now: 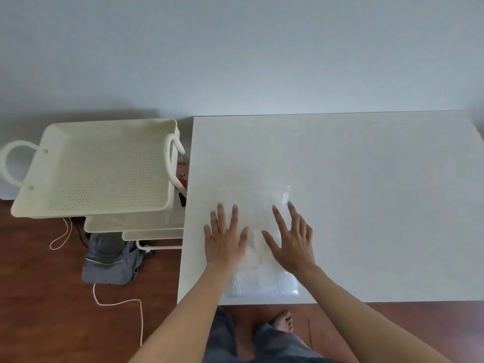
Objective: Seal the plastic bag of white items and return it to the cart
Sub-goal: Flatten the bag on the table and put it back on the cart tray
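A clear plastic bag (262, 273) holding several white flat items lies on the white table (366, 205) near its front left edge. Its far end reaches toward the table's middle. My left hand (225, 239) lies flat on the bag's left side, fingers spread. My right hand (293, 239) lies flat on its right side, fingers spread too. Neither hand grips anything. A cream tiered cart (99, 169) stands left of the table; its perforated top tray holds nothing.
Lower trays of the cart (136, 224) show beneath the top one, with red and dark items (182, 176) partly hidden at the table's edge. A grey cloth heap (112, 260) and a white cord (117, 302) lie on the wooden floor.
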{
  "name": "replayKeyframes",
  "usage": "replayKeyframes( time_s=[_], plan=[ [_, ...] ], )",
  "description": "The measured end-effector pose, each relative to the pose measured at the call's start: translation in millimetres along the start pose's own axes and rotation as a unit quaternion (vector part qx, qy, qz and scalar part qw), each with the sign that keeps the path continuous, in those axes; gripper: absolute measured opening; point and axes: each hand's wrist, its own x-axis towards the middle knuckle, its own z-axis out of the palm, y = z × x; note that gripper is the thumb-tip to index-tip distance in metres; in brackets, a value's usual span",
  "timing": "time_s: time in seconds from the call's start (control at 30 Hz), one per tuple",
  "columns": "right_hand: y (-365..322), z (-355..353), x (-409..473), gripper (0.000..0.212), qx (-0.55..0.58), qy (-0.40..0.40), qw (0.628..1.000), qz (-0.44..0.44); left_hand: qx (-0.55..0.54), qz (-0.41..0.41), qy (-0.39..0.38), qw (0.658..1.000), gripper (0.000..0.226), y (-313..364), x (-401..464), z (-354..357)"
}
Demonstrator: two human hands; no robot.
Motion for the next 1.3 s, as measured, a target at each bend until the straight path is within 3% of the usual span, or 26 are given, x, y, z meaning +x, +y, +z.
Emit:
replayKeyframes(
  time_s=[0.13, 0.3, 0.43, 0.8, 1.1, 1.3],
  plan=[
    [-21, -2, 33, 0.062, -0.005, 0.005, 0.999, -0.037, -0.033, 0.054, 0.047, 0.997, 0.066, 13, 21, -7],
    [-35, 17, 50, 0.059, -0.028, -0.047, 0.996, -0.066, -0.043, 0.084, 0.009, 0.995, 0.061, 24, 44, 7],
    [-26, 37, 40, 0.058, -0.034, -0.096, 0.994, -0.044, -0.023, 0.078, -0.005, 0.997, 0.062, 16, 44, 25],
    [-18, 50, 39, 0.058, -0.002, -0.078, 0.997, -0.029, -0.017, 0.084, 0.013, 0.996, 0.061, 17, 43, 43],
    [-19, 51, 46, 0.059, 0.004, -0.109, 0.994, -0.023, -0.042, 0.082, 0.012, 0.996, 0.059, 16, 45, 43],
    [-24, 53, 50, 0.059, 0.003, -0.108, 0.990, -0.090, -0.065, 0.064, 0.026, 0.996, 0.057, 10, 45, 43]
  ],
)
